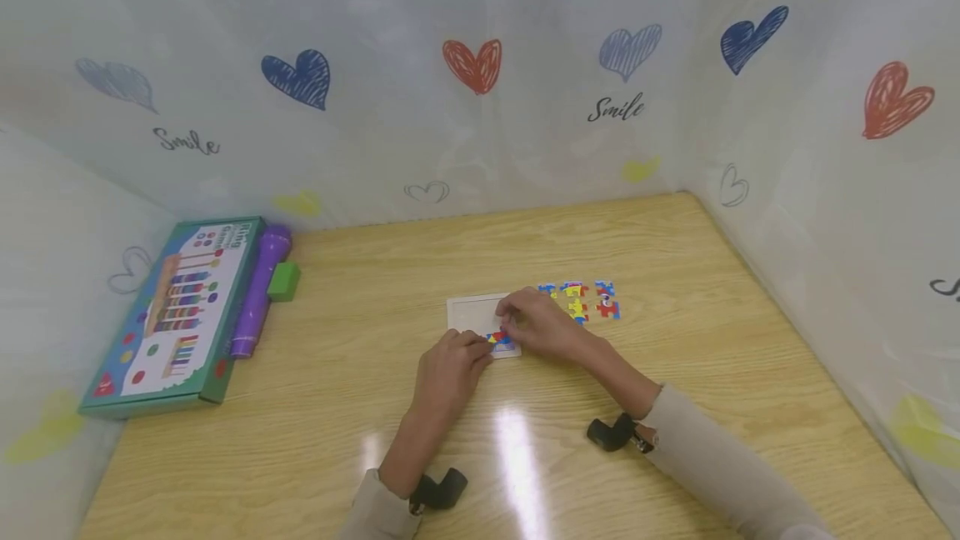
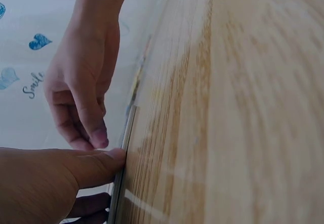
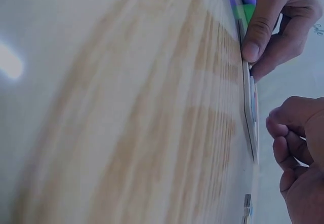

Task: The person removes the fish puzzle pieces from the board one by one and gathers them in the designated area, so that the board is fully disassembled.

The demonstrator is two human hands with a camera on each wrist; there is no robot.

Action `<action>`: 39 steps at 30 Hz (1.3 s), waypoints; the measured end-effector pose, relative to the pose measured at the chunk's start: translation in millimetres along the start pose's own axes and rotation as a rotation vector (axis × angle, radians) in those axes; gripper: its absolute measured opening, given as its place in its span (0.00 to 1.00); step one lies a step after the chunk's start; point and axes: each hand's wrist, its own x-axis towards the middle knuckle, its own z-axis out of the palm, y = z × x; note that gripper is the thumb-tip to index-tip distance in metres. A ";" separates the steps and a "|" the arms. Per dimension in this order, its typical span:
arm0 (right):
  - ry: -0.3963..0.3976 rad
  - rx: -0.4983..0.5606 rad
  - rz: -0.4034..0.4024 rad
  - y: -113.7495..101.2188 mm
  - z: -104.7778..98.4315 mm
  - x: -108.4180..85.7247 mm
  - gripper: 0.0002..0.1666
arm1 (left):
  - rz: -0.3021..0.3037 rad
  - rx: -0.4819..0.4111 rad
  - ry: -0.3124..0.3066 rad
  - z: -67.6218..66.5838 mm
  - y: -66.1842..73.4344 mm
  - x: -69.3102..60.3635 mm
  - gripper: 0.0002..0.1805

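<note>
1. Near the middle of the table (image 1: pixel 360 407), we find the puzzle tray (image 1: pixel 467 313) lying flat, the left hand (image 1: pixel 446 373) on its near-left corner and the right hand (image 1: pixel 547 323) over its right side. We judge it light and stiff, apt to slide on smooth wood, so it is best held by a corner. It looks pale, its far-left part bare, with bright fitted pieces (image 1: pixel 501 339) in the near-right part. Loose pieces (image 1: pixel 576 308) in red, blue and yellow lie to the right; we expect them to be light and rigid, best taken by opposite edges.

2. From the left wrist, we see the tray edge-on, thin and straight. The left hand grips it, thumb against the near edge.

3. From the right wrist, we see the left hand's thumb and finger at the tray's edge again. The right hand's fingers curl just beside the tray, tips together; whether they pinch a piece, we cannot tell. Its slim profile suggests firm board, liable to tip if pressed at one rim.
</note>
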 end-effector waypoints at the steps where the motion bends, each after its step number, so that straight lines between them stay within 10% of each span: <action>1: -0.005 -0.012 -0.001 0.2 -0.8 -0.4 0.06 | 0.001 -0.002 0.002 0.1 0.0 0.1 0.07; 17: -0.158 -0.194 -0.015 -7.1 -9.6 -7.6 0.20 | 0.007 0.000 -0.008 -1.7 0.0 0.2 0.07; 31: -0.083 0.156 0.118 2.0 -6.7 0.6 0.08 | 0.012 -0.008 -0.005 -1.0 -0.6 -0.9 0.07; 39: -0.150 -0.004 0.068 -2.2 -7.8 0.6 0.18 | 0.011 -0.016 0.009 -1.6 -1.1 -0.8 0.07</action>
